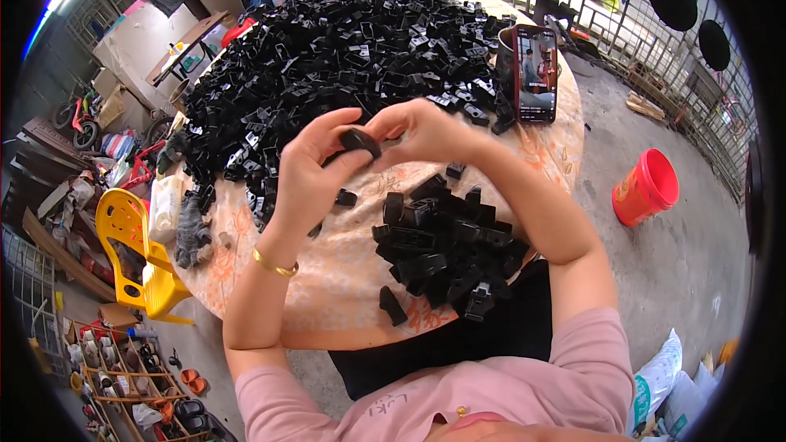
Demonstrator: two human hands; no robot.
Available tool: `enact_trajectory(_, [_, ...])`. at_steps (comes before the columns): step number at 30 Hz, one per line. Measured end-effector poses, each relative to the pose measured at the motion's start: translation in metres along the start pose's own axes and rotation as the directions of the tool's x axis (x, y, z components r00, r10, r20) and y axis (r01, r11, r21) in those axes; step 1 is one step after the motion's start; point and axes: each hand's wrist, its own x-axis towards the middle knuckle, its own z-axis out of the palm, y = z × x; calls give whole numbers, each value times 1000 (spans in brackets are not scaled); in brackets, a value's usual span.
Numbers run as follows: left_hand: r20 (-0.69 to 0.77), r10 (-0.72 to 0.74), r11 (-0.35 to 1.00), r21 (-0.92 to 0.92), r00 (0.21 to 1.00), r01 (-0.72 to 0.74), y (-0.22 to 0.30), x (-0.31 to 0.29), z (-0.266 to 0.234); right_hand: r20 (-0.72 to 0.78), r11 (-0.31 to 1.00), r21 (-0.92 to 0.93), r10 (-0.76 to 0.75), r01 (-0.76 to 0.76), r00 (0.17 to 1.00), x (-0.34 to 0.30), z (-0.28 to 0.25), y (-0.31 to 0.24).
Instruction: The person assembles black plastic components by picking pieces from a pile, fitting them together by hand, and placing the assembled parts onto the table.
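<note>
A: Hands first. How do they stand?

B: Left hand (pixel 309 165) closed in a pinch on a black plastic piece (pixel 359 144): thumb on the near side, fingers curled over the far side. Right hand (pixel 416 133) bent in from the opposite side, fingers curled, tips at the piece's right end. Whether the right grips or merely touches, I can't tell; its own fingers cover the contact, and the piece shows as little more than a dark shape.

A: How is this best handled?

B: My judgement: let the left be the steady clamp, pads on the flanks, so the end by the right hand stays free. Angle that end toward the eyes. Even, modest pressure; the plastic looks smooth and hard, so a hasty squeeze might make it slip. Keep the right forearm high; the smaller heap (pixel 450 250) sits close by it.

A: And the piece's position?

B: Between the two hands, right of the left palm, seemingly raised above the patterned tablecloth (pixel 327 295). Large pile (pixel 327 57) of similar black parts beyond the hands, spread over the far table. Smaller heap nearer the body, to the right. One loose part (pixel 393 306) just beside that heap, at its near left. Phone (pixel 536 74) upright, well off to the right.
</note>
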Motion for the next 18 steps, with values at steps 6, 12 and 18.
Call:
enact_trajectory(6, [579, 12, 885, 374, 815, -279, 31, -25, 19, -601, 769, -550, -93, -326, 794, -14, -85, 11])
enact_trajectory(12, [529, -55, 649, 663, 847, -372, 8, -5, -33, -410, 350, -814, 221, -464, 885, -14, -69, 27])
enact_trajectory(18, [429, -308, 351, 881, 849, -317, -27, 1, -34, -410, 219, -842, 335, -493, 849, -9, -59, 33])
